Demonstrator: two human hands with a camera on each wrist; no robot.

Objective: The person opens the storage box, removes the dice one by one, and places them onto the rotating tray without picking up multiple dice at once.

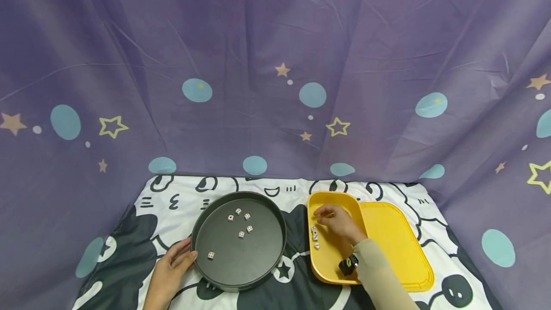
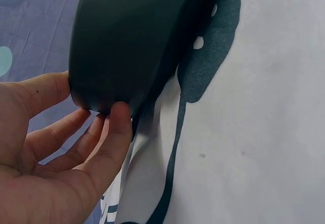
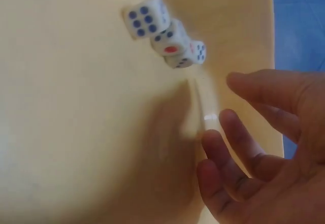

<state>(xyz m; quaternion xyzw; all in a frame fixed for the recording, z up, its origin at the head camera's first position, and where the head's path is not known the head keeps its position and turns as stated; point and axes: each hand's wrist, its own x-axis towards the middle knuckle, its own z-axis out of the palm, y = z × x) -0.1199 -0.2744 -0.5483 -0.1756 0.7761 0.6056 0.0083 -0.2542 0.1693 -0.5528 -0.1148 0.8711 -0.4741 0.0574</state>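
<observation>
My left hand holds the near-left side of a round black pan, its thumb and fingers spread against the wall, as the left wrist view shows. Several white dice lie scattered in the pan, most of them toward its far half. On the right, my right hand reaches inside a yellow plastic box with loosely bent fingers and nothing between them. Several white dice sit close together along the box's left side, just beyond the fingertips in the right wrist view.
A yellow lid lies to the right of the box, partly behind the forearm. A black wrist device sits at the right wrist. Beneath everything spreads a black-and-white patterned cloth; a purple curtain hangs behind.
</observation>
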